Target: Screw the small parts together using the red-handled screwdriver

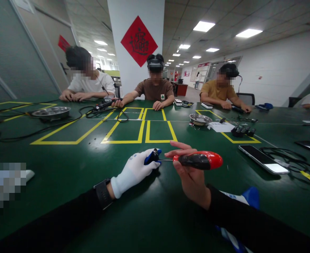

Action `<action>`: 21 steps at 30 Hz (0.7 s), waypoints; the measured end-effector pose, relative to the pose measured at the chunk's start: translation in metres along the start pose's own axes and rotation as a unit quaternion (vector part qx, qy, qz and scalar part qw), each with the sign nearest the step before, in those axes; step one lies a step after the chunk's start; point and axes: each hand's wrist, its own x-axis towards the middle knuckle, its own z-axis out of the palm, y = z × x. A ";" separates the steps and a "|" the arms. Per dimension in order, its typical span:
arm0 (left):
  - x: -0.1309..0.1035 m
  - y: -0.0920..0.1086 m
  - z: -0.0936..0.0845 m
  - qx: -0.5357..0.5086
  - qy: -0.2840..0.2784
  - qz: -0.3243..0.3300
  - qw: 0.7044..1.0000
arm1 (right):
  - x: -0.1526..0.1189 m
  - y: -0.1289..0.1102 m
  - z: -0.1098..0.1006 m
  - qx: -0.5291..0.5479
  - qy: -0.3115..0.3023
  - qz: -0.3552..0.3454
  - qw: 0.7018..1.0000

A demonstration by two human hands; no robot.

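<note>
My left hand [134,170], in a white and blue work glove, is closed around a small black part [154,155] with a metal tip on top. Bare, my right hand [190,175] grips a screwdriver [202,160] by its red and black handle. The screwdriver's thin shaft points left and reaches the side of the black part at my gloved fingers; its very tip is hidden there. Under and beside my right forearm lies another white and blue glove [239,198].
A phone [263,160] and coiled cables [289,156] lie on the green table [97,218] to the right. Metal bowls [200,119], paper [221,127] and black parts [241,131] stand farther back. Cables [39,130] cross the left. Several people [155,88] sit opposite.
</note>
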 end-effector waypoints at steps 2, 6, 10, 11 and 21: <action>0.000 0.000 -0.001 -0.016 -0.005 0.001 1.000 | 0.000 0.000 0.002 0.060 0.001 0.006 0.998; 0.000 -0.001 -0.002 -0.027 -0.011 -0.002 1.000 | -0.002 0.004 0.007 0.098 -0.006 0.032 0.995; 0.001 -0.002 -0.001 -0.024 -0.015 -0.015 0.999 | -0.004 0.006 0.009 0.081 0.008 0.048 0.996; 0.001 -0.002 -0.001 -0.026 -0.012 -0.015 0.999 | -0.004 0.004 0.008 0.074 0.001 0.047 0.996; 0.002 -0.002 -0.001 -0.042 -0.015 -0.007 0.999 | 0.007 -0.006 -0.010 -0.210 -0.124 -0.055 0.968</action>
